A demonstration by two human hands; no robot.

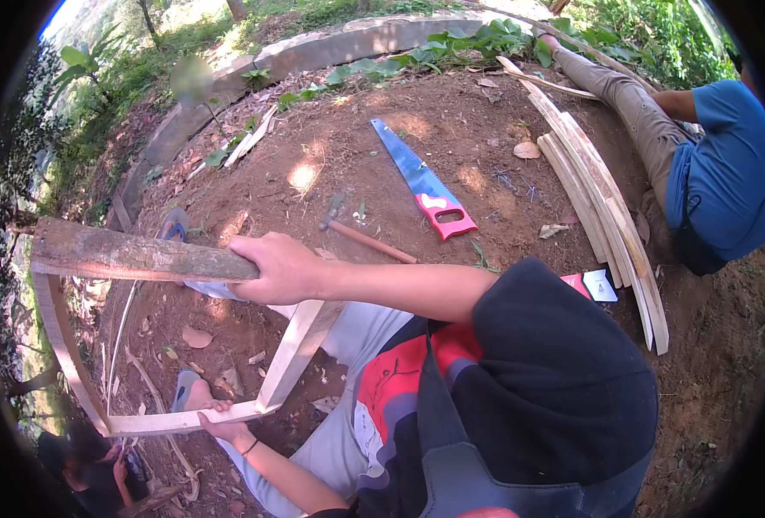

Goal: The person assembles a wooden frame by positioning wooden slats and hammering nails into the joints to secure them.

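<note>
A four-sided wooden frame (pixel 166 424) is held up in front of me at the left. Its top bar (pixel 141 256) is rough and bark-covered; the other bars are pale sawn wood. My right hand (pixel 280 269) is closed over the right end of that bark-covered bar. Lower down, my left hand (pixel 225 421), with a dark band at the wrist, grips the bottom bar near the corner where a side piece (pixel 299 350) joins it. On the soil beyond my right forearm lie a hammer (pixel 369 242) with a wooden handle and a handsaw (pixel 421 179) with a blue blade and red handle.
Long wooden strips (pixel 602 203) lie stacked at the right. Beside them sits a red and white packet (pixel 596 286). A person in a blue shirt (pixel 723 168) is at the far right, another person in dark clothes (pixel 89 470) at the lower left. A low concrete edging (pixel 339 45) curves behind.
</note>
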